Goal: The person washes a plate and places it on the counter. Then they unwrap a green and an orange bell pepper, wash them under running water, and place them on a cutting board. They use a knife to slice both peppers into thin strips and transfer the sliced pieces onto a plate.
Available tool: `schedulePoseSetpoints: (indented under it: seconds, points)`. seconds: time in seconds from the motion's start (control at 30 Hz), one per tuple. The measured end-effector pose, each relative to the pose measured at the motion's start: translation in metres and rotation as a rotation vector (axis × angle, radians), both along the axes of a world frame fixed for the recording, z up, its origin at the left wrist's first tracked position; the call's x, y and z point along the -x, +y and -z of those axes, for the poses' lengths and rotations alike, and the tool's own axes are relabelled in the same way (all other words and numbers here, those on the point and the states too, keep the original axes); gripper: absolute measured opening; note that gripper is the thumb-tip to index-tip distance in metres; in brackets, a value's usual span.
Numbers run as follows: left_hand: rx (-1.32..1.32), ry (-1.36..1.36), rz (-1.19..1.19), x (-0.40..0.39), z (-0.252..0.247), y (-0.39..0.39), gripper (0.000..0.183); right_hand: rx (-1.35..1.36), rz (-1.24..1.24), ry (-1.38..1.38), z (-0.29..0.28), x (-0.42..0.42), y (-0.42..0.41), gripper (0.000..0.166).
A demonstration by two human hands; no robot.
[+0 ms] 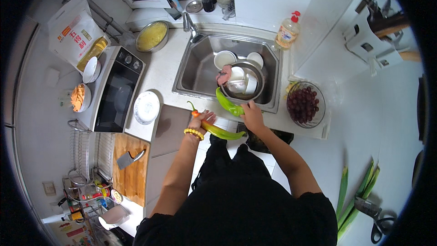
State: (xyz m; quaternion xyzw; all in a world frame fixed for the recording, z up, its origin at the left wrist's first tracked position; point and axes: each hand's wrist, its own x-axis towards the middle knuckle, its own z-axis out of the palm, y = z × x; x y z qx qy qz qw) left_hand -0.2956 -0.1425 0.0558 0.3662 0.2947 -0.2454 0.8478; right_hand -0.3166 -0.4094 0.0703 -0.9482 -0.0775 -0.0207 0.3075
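My left hand (202, 120), wearing a yellow beaded bracelet (194, 133), holds a long green-and-orange pepper (223, 133) in front of the counter edge. An orange end with a curled green stem (191, 105) shows on the far side of that hand; the hand hides whether it belongs to the same pepper. Gripped in my right hand (252, 116) is a bright green long pepper (226, 103), its tip over the sink's front rim. Beyond, the stainless steel sink (198, 65) contains a metal basin (261, 87) with white bowls (236, 86) and a pink cloth (224, 74).
Grapes in a glass bowl (303, 104) stand right of the sink, a soap bottle (287, 32) behind. To the left are stacked plates (146, 107), a microwave (117, 90), a bowl of yellow shreds (152, 36) and a cleaver (128, 159) on a cutting board (131, 182). Leeks (356, 198) lie at right.
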Motion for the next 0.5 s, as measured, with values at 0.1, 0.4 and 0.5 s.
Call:
schedulePoseSetpoints:
  seconds: [0.1, 0.4, 0.5]
  points:
    - [0.278, -0.046, 0.022, -0.016, -0.012, -0.011, 0.056, -0.135, -0.040, -0.029, -0.026, -0.014, 0.012, 0.039]
    - [0.375, -0.220, 0.037, -0.145, -0.002, 0.013, 0.030, -0.413, -0.328, 0.048, -0.061, -0.124, 0.048, 0.029]
    - [0.315, -0.133, 0.007, -0.195, 0.012, 0.027, 0.028, -0.408, -0.168, -0.080, -0.048, -0.205, 0.066, 0.029]
